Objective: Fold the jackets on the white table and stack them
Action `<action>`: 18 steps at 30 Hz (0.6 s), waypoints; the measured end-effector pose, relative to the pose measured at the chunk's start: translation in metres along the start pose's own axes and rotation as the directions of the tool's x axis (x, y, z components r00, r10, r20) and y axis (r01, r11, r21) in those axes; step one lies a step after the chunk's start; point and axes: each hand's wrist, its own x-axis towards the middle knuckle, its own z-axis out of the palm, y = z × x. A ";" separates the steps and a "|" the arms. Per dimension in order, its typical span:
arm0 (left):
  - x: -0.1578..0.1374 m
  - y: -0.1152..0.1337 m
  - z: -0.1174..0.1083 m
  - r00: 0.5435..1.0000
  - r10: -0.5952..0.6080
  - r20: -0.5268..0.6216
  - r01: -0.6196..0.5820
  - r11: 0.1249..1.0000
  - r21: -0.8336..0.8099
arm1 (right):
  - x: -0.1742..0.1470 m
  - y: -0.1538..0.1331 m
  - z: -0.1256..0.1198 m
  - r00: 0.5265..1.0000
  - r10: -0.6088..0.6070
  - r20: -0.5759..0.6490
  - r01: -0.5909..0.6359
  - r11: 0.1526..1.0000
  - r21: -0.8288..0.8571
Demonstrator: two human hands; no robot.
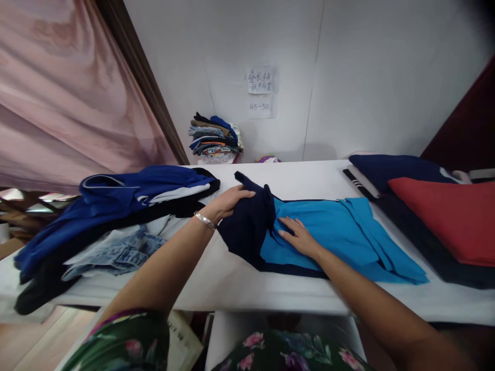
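Note:
A navy and bright-blue jacket [328,226] lies partly folded across the white table in front of me. Its navy end [247,226] is bunched up and turned over toward the blue part. My left hand [230,200], with a silver bracelet at the wrist, grips the navy fabric at its left side, with some of its fingertips hidden. My right hand [299,237] rests on the bright-blue fabric just right of the fold, palm down with its fingers apart.
A blue jacket [112,193], black clothing and jeans [119,252] lie loosely at left. Folded red [448,216] and navy [402,172] garments are stacked at right. Behind the white table [297,180] stands a clothes pile [214,136]; handwritten papers [263,80] hang on the wall.

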 end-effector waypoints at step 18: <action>0.057 0.022 0.237 0.946 0.108 0.305 -0.131 0.990 0.054 | -0.032 0.008 -0.087 0.857 0.267 -0.441 0.058 0.800 0.598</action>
